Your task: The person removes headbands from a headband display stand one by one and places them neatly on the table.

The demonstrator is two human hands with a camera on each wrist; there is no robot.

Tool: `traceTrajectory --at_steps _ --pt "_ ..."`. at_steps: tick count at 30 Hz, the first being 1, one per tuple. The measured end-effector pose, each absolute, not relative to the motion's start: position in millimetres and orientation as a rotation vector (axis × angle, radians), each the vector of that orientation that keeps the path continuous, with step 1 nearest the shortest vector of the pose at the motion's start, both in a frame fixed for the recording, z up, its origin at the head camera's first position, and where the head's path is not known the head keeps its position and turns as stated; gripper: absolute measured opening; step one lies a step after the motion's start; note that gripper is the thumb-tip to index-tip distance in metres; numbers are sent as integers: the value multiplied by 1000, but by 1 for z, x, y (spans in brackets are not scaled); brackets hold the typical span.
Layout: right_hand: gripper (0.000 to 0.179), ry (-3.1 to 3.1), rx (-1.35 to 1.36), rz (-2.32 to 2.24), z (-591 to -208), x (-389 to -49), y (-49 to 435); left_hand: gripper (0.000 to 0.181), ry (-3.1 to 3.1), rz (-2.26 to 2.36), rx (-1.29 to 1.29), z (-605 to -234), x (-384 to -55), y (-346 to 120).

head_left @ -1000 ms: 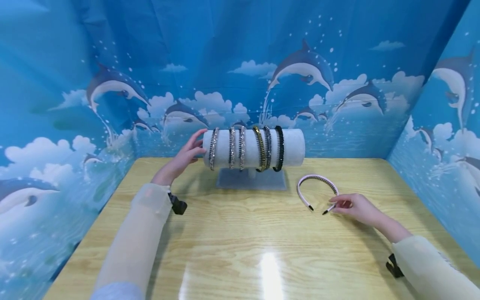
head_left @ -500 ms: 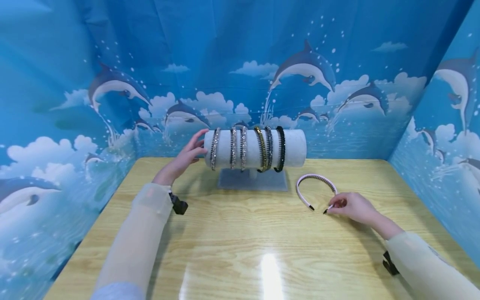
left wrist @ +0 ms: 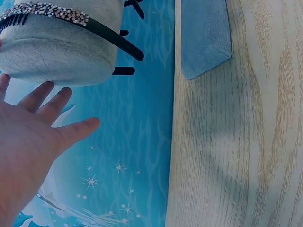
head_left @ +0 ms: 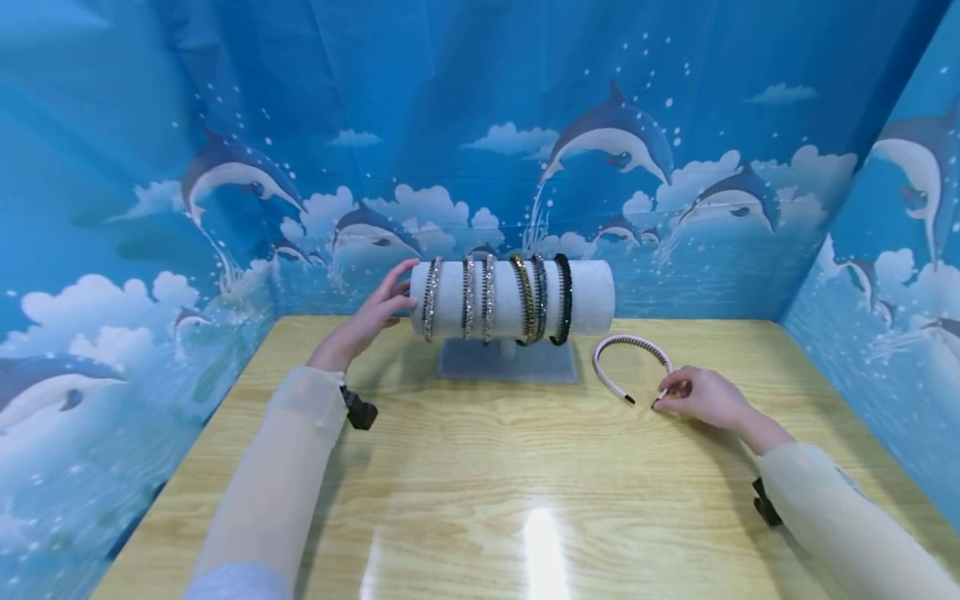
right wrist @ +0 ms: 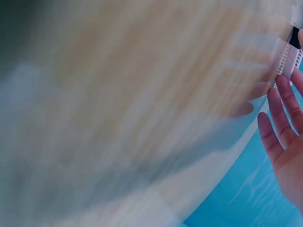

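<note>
R hand: thumb and fingers pinch the pink headband near one tip, at the RH leg. Holding a leg end prob. leaves the arch and the other leg free, w/ the curve unobstructed. Location: RH part of the wooden surface, just right of the stand base, arch pointing away from the person. Whether it's fully lifted or partly resting: can't tell.

L hand: fingers extended and relaxed, gripping nothing, touching the LH end of the grey roll; presumably this steadies the roll vs. sideways push. Roll is mounted horiz. on its base, which holds it up off the surface, prob. so band legs can hang clear below.

On the roll, L to R: 3 silver headbands, then gold headband, dark grey headband and black headband. Gold and dark grey sit close together; bare fabric remains at the RH end.

Appearance, pink headband: pale pink, slim, U-shaped; inner edge lined w/ small comb teeth, dark along the arch in the head view; tips black. No sparkle visible, cf. the stone-covered silver ones.
</note>
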State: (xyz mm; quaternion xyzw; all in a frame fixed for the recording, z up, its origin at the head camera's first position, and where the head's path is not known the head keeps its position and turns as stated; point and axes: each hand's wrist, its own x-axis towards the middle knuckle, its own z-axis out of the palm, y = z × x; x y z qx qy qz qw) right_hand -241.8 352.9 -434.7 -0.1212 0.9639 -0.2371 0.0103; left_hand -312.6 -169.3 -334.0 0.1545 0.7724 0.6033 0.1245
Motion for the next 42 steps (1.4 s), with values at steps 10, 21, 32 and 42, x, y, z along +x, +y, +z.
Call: traceTrajectory --at_steps 10,21,32,42 --pt "51 3017 -284 -710 -434 -259 352 68 2247 1767 457 -336 -314 -169" --pt "59 3003 -249 -731 -432 -261 352 68 2245 1779 456 -338 -315 -166" --pt "55 3085 -396 -934 -372 -256 325 69 2256 1789 444 -339 -316 -168" --pt "56 3090 -637 -1128 -303 -263 281 71 2251 1785 459 -339 -317 -165"
